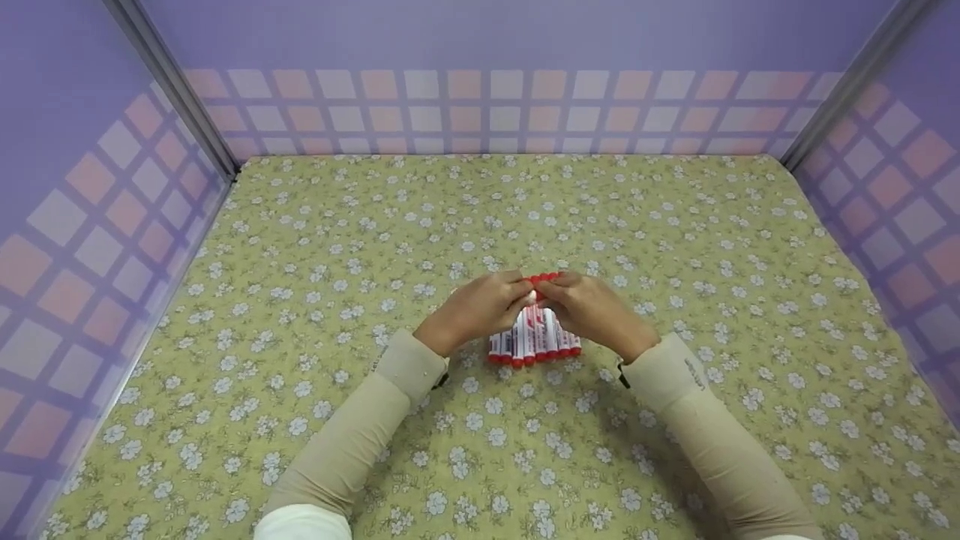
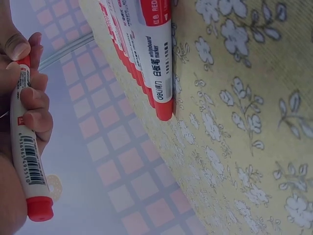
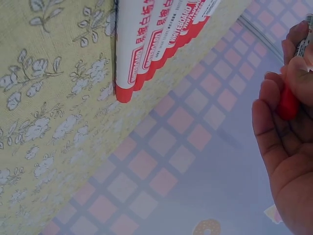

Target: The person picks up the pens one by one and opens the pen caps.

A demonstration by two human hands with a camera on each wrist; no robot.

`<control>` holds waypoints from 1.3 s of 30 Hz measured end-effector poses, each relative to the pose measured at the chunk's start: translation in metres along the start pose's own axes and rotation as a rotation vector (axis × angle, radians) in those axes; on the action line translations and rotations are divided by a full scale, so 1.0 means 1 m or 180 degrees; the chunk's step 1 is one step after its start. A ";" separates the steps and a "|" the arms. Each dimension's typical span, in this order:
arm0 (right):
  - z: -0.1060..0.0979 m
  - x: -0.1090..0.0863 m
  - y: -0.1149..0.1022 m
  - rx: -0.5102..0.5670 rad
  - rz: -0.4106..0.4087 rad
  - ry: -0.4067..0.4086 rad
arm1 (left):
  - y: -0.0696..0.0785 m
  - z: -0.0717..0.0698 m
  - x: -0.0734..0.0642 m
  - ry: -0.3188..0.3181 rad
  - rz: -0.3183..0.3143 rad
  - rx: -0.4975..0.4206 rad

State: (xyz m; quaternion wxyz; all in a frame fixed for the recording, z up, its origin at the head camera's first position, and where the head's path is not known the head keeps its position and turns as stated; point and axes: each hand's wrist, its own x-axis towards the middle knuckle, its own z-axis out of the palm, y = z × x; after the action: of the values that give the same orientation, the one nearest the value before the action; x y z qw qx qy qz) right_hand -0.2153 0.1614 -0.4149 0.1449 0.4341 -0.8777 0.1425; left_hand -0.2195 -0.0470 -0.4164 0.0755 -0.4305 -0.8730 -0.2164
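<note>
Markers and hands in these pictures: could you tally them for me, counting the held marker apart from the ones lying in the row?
Held marker: 1
Markers in the row: 8, as near as the head view shows
Hands: 2, left hand and right hand
Total: 11

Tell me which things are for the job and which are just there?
For the job:
marker gripped by the left hand
red cap pinched by the right hand
probably the row of markers too

Just there:
flowery cloth under the markers
checked walls around it
</note>
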 end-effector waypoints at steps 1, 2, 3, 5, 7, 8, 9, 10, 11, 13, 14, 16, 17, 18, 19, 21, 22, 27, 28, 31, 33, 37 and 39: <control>0.000 0.000 0.000 0.0019 0.0014 -0.0016 | 0.000 0.000 0.000 -0.0012 -0.0007 -0.0001; 0.000 0.000 0.000 0.0024 0.0029 -0.0027 | 0.000 0.000 0.000 -0.0021 -0.0020 0.0005; -0.001 0.000 0.000 0.0045 0.0042 -0.0037 | 0.001 -0.001 0.000 -0.0034 -0.0036 0.0013; -0.002 0.000 0.000 0.0074 0.0065 -0.0059 | 0.001 -0.001 0.000 -0.0062 -0.0087 0.0028; -0.002 0.001 0.001 0.0097 0.0073 -0.0055 | 0.002 -0.003 -0.001 -0.0086 -0.0143 0.0029; -0.003 0.001 0.001 0.0097 0.0070 -0.0047 | 0.002 -0.003 -0.001 -0.0099 -0.0162 0.0030; -0.003 0.001 0.001 0.0104 0.0073 -0.0046 | 0.003 -0.004 -0.001 -0.0109 -0.0176 0.0030; -0.003 0.001 0.001 0.0104 0.0073 -0.0040 | 0.003 -0.004 0.000 -0.0119 -0.0186 0.0032; -0.003 0.001 0.001 0.0104 0.0074 -0.0032 | 0.003 -0.005 0.000 -0.0125 -0.0192 0.0032; -0.004 0.001 0.001 0.0113 0.0081 -0.0027 | 0.003 -0.006 0.000 -0.0129 -0.0194 0.0040; -0.004 0.001 0.001 0.0117 0.0088 -0.0025 | 0.002 -0.006 0.000 -0.0127 -0.0195 0.0052; -0.005 0.002 0.001 0.0117 0.0083 -0.0013 | 0.001 -0.007 -0.001 -0.0114 -0.0188 0.0066; -0.006 0.002 0.002 0.0118 0.0076 -0.0004 | 0.001 -0.007 -0.001 -0.0105 -0.0185 0.0070; -0.006 0.002 0.002 0.0118 0.0064 0.0009 | 0.001 -0.007 -0.001 -0.0097 -0.0177 0.0079; -0.007 0.003 0.002 0.0113 0.0056 0.0021 | 0.000 -0.008 -0.002 -0.0092 -0.0172 0.0091; -0.007 0.003 0.003 0.0109 0.0051 0.0033 | -0.001 -0.008 -0.003 -0.0080 -0.0174 0.0094; -0.008 0.002 0.003 0.0105 0.0056 0.0034 | -0.001 -0.009 -0.004 -0.0082 -0.0179 0.0102; -0.008 0.002 0.004 0.0046 0.0074 0.0042 | -0.005 -0.011 -0.008 -0.0081 -0.0191 0.0141; -0.008 0.002 0.004 0.0037 0.0071 0.0046 | -0.007 -0.011 -0.009 -0.0069 -0.0181 0.0152; -0.007 0.002 0.004 0.0026 0.0062 0.0056 | -0.012 -0.012 -0.013 -0.0007 -0.0154 0.0167; -0.007 0.002 0.005 0.0022 0.0054 0.0064 | -0.015 -0.012 -0.016 0.0034 -0.0152 0.0153; -0.007 0.003 0.005 0.0034 0.0020 0.0071 | -0.022 -0.014 -0.021 0.0073 -0.0225 0.0114; -0.006 0.003 0.005 0.0045 -0.0003 0.0080 | -0.025 -0.016 -0.024 0.0078 -0.0276 0.0087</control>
State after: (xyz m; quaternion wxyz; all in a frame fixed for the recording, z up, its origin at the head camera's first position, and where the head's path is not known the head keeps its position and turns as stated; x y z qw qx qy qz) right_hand -0.2203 0.1650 -0.4089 0.1529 0.4337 -0.8745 0.1541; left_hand -0.2247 -0.0843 -0.4177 0.0827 -0.3884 -0.8927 -0.2129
